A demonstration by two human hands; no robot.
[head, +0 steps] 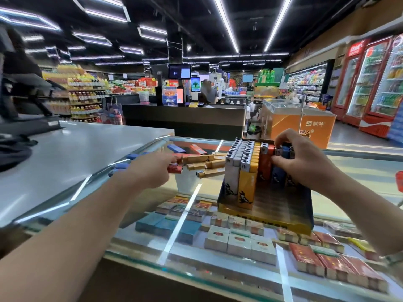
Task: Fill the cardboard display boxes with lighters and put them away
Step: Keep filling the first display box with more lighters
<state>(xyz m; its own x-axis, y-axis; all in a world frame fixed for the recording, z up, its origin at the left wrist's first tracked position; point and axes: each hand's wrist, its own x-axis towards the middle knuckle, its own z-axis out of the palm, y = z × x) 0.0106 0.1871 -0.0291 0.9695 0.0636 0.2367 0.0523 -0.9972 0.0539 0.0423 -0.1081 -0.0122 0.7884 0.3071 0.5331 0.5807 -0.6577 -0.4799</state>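
The right hand [305, 162] holds the standing lighters in the half-filled yellow cardboard display box [283, 216]. The left hand [152, 171] pinches a red plastic lighter [175, 169] from the loose pile beside it. Filling goes on; next this lighter should probably go upright into the box.

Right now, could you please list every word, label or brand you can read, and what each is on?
"蒙牛": white brand mark on the orange chest freezer.
Coca-Cola script, partly legible: base of the red drinks fridge.
Yellow cardboard display box: front print blurred.
Lighters, cigarette packs, fridge header signs: unreadable.
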